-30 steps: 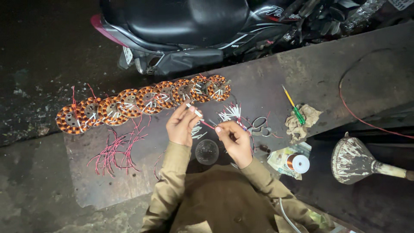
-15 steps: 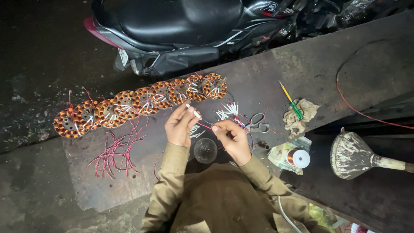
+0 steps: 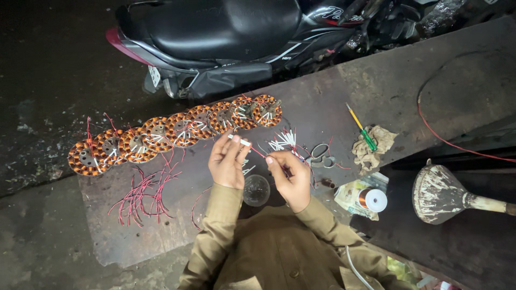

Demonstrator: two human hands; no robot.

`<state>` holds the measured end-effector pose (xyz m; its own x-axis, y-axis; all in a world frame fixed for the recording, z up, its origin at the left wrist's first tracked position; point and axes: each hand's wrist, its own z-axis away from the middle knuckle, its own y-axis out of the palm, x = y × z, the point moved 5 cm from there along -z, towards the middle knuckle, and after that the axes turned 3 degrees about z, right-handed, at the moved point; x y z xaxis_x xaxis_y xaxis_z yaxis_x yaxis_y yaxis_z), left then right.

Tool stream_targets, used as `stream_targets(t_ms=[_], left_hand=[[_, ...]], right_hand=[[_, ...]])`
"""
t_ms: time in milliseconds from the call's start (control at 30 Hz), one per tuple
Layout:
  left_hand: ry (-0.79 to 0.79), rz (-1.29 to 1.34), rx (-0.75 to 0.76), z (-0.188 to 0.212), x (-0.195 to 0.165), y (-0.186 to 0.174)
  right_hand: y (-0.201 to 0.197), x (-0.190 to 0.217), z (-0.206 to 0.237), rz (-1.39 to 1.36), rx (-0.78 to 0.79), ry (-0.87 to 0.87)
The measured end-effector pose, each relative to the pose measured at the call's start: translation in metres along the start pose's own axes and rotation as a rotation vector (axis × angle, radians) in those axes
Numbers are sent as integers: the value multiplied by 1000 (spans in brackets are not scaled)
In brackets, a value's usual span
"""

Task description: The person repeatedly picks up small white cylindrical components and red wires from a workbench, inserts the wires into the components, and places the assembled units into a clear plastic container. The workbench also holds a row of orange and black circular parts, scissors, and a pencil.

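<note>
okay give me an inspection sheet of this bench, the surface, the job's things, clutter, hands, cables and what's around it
Surface: dark, worn metal sheet, stained and scuffed.
Job's things: row of copper-wound coil discs along the far edge; white sleeve on a red wire held between the hands; pile of white sleeves.
Clutter: scissors, green-handled screwdriver on a rag, wire spool, small clear cup.
Hands: left hand pinches the sleeve; right hand pinches the red wire.
Cables: loose red wire offcuts; long red cable at the right.
Surroundings: parked motorbike, dusty lamp-like object.
</note>
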<state>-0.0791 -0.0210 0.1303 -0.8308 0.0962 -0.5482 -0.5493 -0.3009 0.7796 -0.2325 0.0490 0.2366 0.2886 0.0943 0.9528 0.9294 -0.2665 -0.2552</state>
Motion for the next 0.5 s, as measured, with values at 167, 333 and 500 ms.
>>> stream_targets(t_ms=[167,333,500], left_hand=[[7,-3,15,7,-4,9],[17,10,30,10,-5,15],[6,32,57,12,-3,20]], right_hand=[[-1,6,0,-9,-8,-1],[-5,25,0,196,-57,-165],[-7,37,-1,237,-43,-220]])
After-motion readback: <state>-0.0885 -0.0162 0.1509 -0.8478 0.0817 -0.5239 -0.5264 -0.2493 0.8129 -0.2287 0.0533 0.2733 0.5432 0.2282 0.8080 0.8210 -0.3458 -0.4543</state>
